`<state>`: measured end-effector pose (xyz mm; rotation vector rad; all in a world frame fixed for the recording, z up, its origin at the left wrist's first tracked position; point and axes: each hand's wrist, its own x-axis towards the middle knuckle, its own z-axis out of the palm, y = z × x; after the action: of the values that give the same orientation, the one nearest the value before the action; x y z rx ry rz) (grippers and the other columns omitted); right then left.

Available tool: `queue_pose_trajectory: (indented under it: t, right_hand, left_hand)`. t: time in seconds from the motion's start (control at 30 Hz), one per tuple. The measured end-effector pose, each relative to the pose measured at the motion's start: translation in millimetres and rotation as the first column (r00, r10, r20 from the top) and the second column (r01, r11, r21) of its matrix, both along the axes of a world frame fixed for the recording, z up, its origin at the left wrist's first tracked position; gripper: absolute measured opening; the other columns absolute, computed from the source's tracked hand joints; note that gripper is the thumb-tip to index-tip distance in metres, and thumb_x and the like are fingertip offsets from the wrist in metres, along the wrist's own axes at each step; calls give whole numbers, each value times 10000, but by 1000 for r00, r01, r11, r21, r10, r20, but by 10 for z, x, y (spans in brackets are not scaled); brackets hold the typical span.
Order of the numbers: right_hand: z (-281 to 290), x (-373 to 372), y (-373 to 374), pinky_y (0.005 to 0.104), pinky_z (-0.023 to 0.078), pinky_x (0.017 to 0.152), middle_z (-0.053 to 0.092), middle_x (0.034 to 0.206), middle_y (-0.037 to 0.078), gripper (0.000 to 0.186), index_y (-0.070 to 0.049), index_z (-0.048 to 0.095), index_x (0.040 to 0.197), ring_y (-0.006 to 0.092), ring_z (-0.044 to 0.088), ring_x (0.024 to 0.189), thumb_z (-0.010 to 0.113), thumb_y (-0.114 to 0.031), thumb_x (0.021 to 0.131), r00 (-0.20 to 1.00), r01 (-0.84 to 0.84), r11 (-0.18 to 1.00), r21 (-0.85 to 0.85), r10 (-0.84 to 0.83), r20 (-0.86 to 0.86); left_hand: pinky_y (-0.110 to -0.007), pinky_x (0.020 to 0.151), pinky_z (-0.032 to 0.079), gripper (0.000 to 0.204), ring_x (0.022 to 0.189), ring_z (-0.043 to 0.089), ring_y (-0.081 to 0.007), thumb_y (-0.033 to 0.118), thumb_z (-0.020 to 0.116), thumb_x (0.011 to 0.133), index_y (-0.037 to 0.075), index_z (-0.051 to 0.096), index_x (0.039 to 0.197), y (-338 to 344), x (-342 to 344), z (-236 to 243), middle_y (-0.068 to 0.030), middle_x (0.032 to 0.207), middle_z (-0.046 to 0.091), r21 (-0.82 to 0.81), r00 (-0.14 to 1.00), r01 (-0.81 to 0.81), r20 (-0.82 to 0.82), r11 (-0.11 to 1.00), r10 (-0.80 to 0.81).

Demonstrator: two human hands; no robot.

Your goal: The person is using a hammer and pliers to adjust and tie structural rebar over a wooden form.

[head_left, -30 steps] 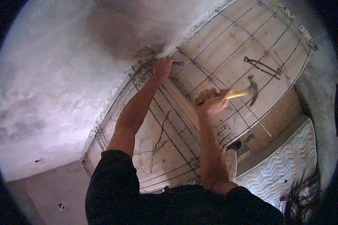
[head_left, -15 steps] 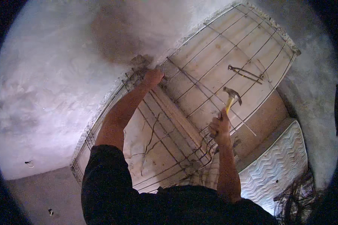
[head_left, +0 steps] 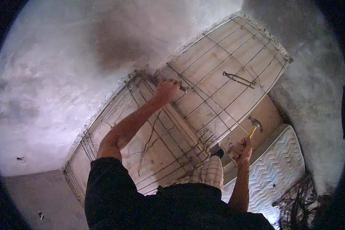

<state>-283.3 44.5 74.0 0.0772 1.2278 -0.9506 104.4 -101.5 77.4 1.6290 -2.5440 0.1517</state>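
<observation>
We hold a hammer (head_left: 252, 132) in our right hand (head_left: 243, 151), low on the right side. The fingers curl tight around its handle, and the handle is yellow where we can see it. The head is grey metal and bends like a hook, and it points up and away from us. The hammer is over a brown patch (head_left: 268, 111), well apart from our other hand.

Our left hand (head_left: 168, 91) is closed in a fist around a dark tool (head_left: 184, 89). Only a short end pokes out on the right of the fist, so we cannot tell what kind it is. This hand is up near the middle, just beside a rough, broken grey edge (head_left: 142, 73).

Thin dark bars (head_left: 207, 99) cross like a net over a pale board (head_left: 209, 78). A pair of pincers (head_left: 239, 81) lies there among the bars, and its two long handles are a bit apart. A strip of wood (head_left: 186, 128) runs slanting below our left hand. Near our right arm we see a white mattress (head_left: 274, 163) with wavy lines, and a dark, messy heap (head_left: 299, 203) next to it.
</observation>
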Motion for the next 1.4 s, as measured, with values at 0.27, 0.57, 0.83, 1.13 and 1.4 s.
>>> queue_pose_trajectory:
  t: [0.27,0.57,0.83,1.13,1.4]
  right_hand:
    - [180,145,412,242,183,282,281,453,-50,408,-127,485,744,58,234,311,380,-496,882,866,-351,905,-241,216,-450]
    - [530,1018,584,227,348,465,483,599,19,270,-10,593,940,87,426,506,540,-258,846,426,-892,305,-333,321,-846]
    - [308,1581,968,367,460,623,618,790,171,357,7,593,1014,295,595,672,614,-256,774,129,-946,-292,-140,56,-990]
    - [315,2150,1153,426,450,674,601,807,201,314,-61,577,1041,350,583,742,531,-245,791,-209,-817,-573,66,188,-960]
    - [196,2114,1269,434,463,638,610,760,142,338,-105,576,986,322,590,698,578,-343,747,-18,-854,-506,-121,263,-965]
  left_hand:
    - [-462,681,437,180,816,549,-408,127,454,820,29,526,952,1427,695,1264,-235,820,576,78,761,-556,-355,828,544]
    - [-443,556,465,227,598,590,-351,245,556,744,20,583,728,3788,2057,281,-167,619,586,31,336,-941,-56,338,940]
    - [-406,713,508,243,771,628,-346,176,572,649,-33,632,757,4777,1767,-281,-215,776,630,402,-250,-882,45,-247,967]
    - [-425,686,490,376,761,622,-341,281,623,644,-48,621,825,4994,1874,-943,-215,822,631,164,56,-986,104,39,993]
    - [-442,633,476,569,706,598,-317,570,584,690,11,607,797,5414,2180,-1128,-181,778,601,-29,130,-990,234,140,964]
